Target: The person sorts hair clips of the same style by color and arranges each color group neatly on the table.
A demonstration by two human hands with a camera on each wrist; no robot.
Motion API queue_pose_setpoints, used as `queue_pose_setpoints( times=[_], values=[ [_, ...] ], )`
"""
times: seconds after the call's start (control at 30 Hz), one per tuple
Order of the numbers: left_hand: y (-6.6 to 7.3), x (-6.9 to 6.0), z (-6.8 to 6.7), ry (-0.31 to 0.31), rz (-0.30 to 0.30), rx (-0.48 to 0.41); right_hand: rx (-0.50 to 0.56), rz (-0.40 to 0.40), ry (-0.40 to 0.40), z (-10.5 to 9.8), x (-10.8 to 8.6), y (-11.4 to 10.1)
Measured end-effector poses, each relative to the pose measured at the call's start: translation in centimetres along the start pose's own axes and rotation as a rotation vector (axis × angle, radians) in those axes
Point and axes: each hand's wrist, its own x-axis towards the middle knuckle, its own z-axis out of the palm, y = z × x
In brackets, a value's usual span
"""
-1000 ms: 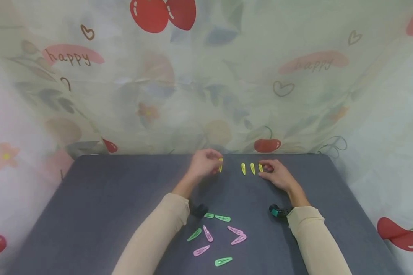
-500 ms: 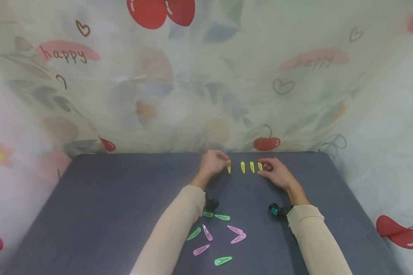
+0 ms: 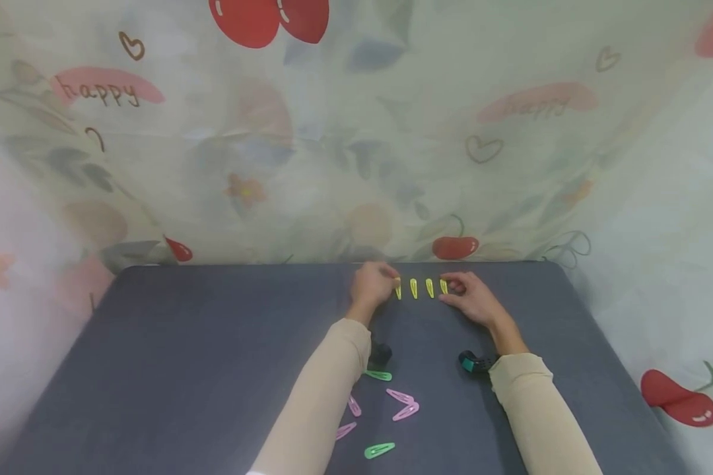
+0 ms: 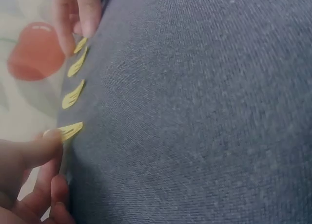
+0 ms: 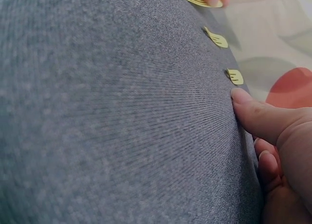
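Observation:
Yellow snap hair clips stand in a row near the table's far edge. At the row's left end, my left hand [image 3: 373, 284] pinches one yellow hair clip [image 4: 72, 131] between thumb and finger, its narrow end toward me. Two more, a second clip [image 3: 414, 289] and a third clip [image 3: 430, 288], lie untouched in the middle. My right hand [image 3: 475, 300] has thumb and forefinger at the two ends of the rightmost yellow clip [image 3: 443, 287], which lies on the table. In the right wrist view the right thumb [image 5: 256, 114] hides that clip.
Nearer me on the dark table [image 3: 214, 369] lie loose pink clips [image 3: 405, 411] and green clips [image 3: 380, 450]; the left sleeve [image 3: 315, 402] covers part of them. A patterned curtain [image 3: 356, 165] hangs right behind the table's far edge.
My left hand has moved right with its yellow clip, up to the left end of the row. The right hand stays at the rightmost clip. The left sleeve now hides some green clips.

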Motion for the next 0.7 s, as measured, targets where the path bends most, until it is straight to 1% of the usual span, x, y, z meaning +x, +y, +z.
queue_pose_setpoints(
  times=[0.1, 0.17, 0.3, 0.4, 0.7],
  values=[
    [-0.10, 0.07, -0.08, 0.025, -0.028, 0.008, -0.004, -0.013, 0.003, 0.07, 0.11, -0.04],
    [-0.29, 0.18, -0.03, 0.028, -0.039, 0.017, 0.001, -0.005, 0.000, 0.08, 0.11, 0.01],
    [-0.56, 0.66, 0.27, 0.012, -0.055, 0.040, 0.002, -0.011, -0.009, -0.11, 0.04, 0.11],
    [-0.69, 0.71, 0.46, -0.001, -0.061, 0.064, 0.002, -0.013, -0.016, -0.07, -0.13, 0.08],
    [-0.58, 0.58, 0.18, -0.018, -0.055, 0.080, 0.016, -0.014, -0.009, -0.03, -0.22, -0.17]
  ],
)
